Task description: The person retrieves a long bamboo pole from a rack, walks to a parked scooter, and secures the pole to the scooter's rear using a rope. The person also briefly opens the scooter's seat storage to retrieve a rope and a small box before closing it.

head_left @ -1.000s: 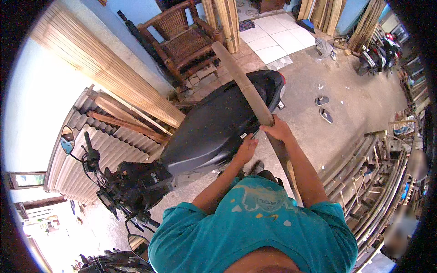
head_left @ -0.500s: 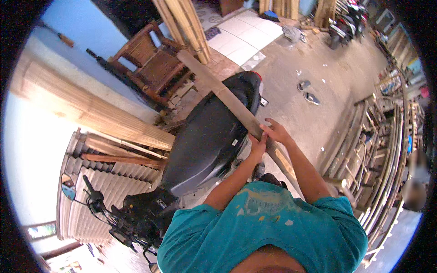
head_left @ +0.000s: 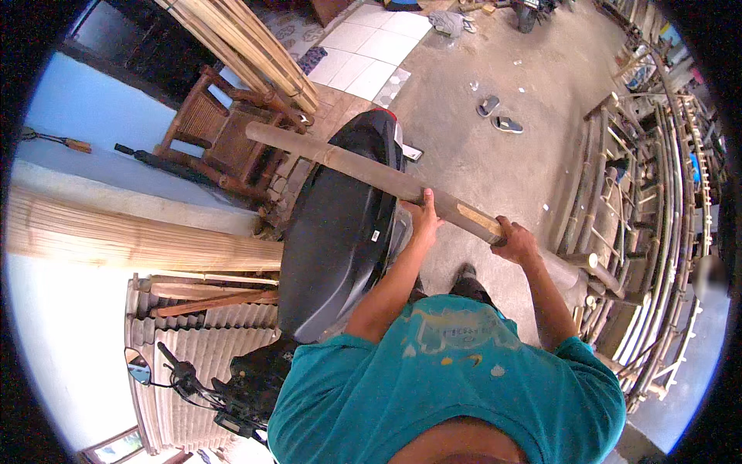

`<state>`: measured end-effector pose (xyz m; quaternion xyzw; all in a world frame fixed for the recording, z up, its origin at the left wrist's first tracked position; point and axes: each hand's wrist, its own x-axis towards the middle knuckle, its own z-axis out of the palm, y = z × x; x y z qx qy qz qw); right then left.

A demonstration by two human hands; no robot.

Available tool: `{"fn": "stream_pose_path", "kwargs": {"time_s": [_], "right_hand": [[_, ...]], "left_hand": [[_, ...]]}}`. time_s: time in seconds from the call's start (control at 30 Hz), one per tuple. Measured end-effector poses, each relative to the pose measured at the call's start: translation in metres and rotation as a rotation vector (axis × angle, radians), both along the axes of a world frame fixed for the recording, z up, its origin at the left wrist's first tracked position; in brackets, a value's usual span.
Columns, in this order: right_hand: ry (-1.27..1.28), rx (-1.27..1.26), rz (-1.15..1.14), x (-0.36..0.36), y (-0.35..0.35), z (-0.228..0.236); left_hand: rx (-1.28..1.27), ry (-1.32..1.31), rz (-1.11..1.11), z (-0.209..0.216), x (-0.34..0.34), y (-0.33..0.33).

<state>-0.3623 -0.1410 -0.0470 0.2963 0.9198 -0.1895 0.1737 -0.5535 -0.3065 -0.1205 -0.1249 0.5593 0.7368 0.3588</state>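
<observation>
1. The bamboo pole [head_left: 355, 166] is crossing above the rear part of the seat of the black motorcycle [head_left: 332, 255], its far end reaching past the motorcycle's left side and its near end stretching out to the right; whether it is touching the seat, I cannot tell.
2. The left hand [head_left: 425, 218] is grasping the pole just to the right of the motorcycle's tail section, its thumb lying over the upper surface.
3. The right hand [head_left: 517, 241] is gripping the pole's near end, farther right of the motorcycle, its fingers curling over beside a pale, stripped patch.
4. The person in the teal shirt [head_left: 456, 371] is standing close to the motorcycle's right side, both forearms reaching forward.
5. To the left of the motorcycle, a brown wooden chair [head_left: 220, 135] is standing partly behind the pole's far end, and a bundle of bamboo strips [head_left: 239, 46] is leaning farther beyond the tail.
6. Left of the motorcycle's front half, a layer of pale slats [head_left: 147, 232] is extending toward the wall, with corrugated sheets [head_left: 182, 410] resting beside the handlebars.
7. Right of the motorcycle's tail, two sandals [head_left: 506, 124] are lying on the floor; well apart on that side, long bamboo poles [head_left: 665, 201] are resting in a stack.
</observation>
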Motion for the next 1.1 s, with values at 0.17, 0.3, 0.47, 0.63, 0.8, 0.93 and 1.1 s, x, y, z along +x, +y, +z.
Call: {"fn": "stream_pose_path", "kwargs": {"time_s": [0.17, 0.3, 0.47, 0.63, 0.8, 0.93, 1.1], "right_hand": [[-0.029, -0.127, 0.054, 0.007, 0.022, 0.000], [-0.016, -0.277, 0.120, 0.007, 0.042, -0.014], [-0.013, -0.367, 0.193, 0.008, 0.042, -0.016], [0.117, -0.555, 0.186, 0.019, 0.061, -0.052], [0.166, -0.552, 0.215, 0.020, 0.059, -0.063], [0.083, -0.508, 0.225, 0.020, 0.052, -0.025], [0.255, -0.516, 0.270, 0.014, 0.069, -0.037]], "left_hand": [[-0.095, 0.013, -0.042, 0.009, 0.003, 0.017], [-0.132, 0.035, -0.051, 0.005, 0.004, 0.020], [-0.156, 0.045, 0.060, -0.033, 0.015, 0.003], [-0.174, -0.055, 0.291, -0.080, 0.080, -0.043], [-0.215, -0.230, 0.442, -0.163, 0.170, -0.129], [-0.390, -0.317, 0.410, -0.190, 0.258, -0.193], [-0.707, -0.475, 0.242, -0.193, 0.324, -0.216]]}}
